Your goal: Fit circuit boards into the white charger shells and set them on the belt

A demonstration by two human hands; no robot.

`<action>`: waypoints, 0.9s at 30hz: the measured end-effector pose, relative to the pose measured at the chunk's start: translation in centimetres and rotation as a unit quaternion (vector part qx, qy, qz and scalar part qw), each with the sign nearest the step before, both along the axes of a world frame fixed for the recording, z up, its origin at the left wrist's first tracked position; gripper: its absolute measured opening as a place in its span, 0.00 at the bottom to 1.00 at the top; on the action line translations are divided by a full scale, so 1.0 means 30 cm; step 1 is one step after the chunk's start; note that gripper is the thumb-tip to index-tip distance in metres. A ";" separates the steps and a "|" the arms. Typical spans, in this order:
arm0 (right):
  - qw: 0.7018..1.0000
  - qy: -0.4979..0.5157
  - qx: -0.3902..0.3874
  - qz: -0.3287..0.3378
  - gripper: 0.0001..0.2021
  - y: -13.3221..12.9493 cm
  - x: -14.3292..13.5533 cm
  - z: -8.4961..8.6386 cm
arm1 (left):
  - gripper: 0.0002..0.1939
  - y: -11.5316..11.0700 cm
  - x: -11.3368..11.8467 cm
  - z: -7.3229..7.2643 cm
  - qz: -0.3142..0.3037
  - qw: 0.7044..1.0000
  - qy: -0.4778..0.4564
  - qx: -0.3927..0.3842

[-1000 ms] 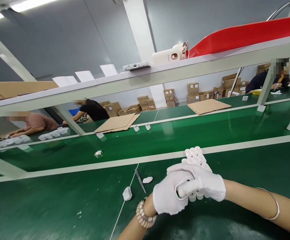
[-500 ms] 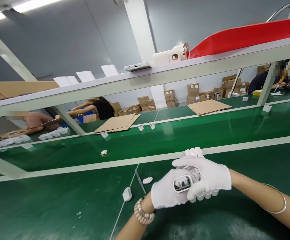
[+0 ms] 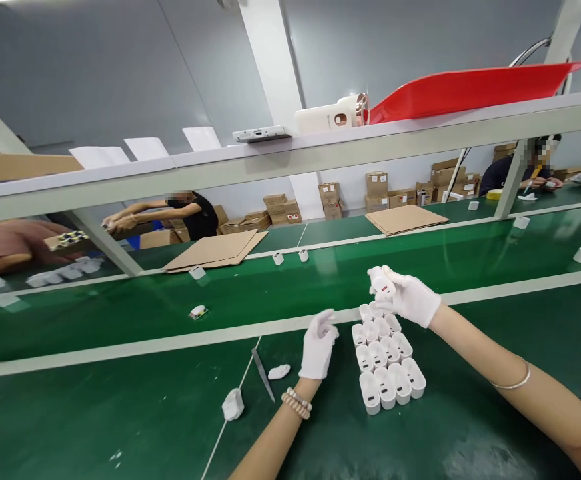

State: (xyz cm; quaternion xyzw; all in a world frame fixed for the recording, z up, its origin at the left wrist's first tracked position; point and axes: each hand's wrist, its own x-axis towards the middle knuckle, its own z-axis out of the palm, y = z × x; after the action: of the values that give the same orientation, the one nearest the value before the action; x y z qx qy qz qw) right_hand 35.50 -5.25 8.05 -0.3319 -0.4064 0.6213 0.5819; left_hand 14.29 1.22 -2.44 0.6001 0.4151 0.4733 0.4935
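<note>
My right hand [image 3: 414, 299], in a white glove, grips a white plastic housing [image 3: 383, 287] with a small reddish mark, held up over the near edge of the green belt. Just below it, several open white plastic housings [image 3: 389, 379] stand in tight rows on the green bench. My left hand [image 3: 319, 343], also gloved, is to the left of those rows, its fingers apart and nothing in them. Left of it lie a pair of metal tweezers [image 3: 263, 375], a flat white piece [image 3: 279, 372] and a white lump [image 3: 233, 405].
A green conveyor belt [image 3: 250, 293] with pale rails crosses ahead, carrying a small circuit piece [image 3: 199, 312] and scattered white housings. Cardboard sheets [image 3: 217, 251] lie beyond. Overhead runs a shelf [image 3: 210, 172] with a red tray [image 3: 470, 93]. Other people work across the line.
My hands have parted. The right one has moved up and forward with a white housing; the left has drawn back leftward and is empty. The rows of housings have come into full view.
</note>
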 end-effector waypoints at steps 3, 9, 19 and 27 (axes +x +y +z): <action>0.997 0.070 -0.041 0.003 0.10 0.041 0.036 -0.025 | 0.17 0.047 -0.002 -0.085 0.017 0.998 0.054 -0.024; 0.987 0.126 -0.101 0.002 0.11 0.050 0.039 -0.034 | 0.16 0.045 -0.010 -0.112 0.017 0.993 0.118 -0.005; 0.992 0.004 -0.086 -0.088 0.10 0.101 0.087 -0.091 | 0.16 0.054 -0.005 -0.123 0.021 0.989 0.148 0.011; 0.893 -0.300 -0.072 -0.327 0.15 0.212 0.293 -0.301 | 0.16 0.047 -0.001 -0.139 0.013 0.984 0.174 0.035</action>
State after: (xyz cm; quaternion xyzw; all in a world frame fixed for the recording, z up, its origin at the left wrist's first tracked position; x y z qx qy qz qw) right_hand 44.29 1.10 -0.98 -0.6577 -0.3845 0.2943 0.5771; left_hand 14.24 2.63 -6.59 0.6848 0.4854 0.3821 0.3866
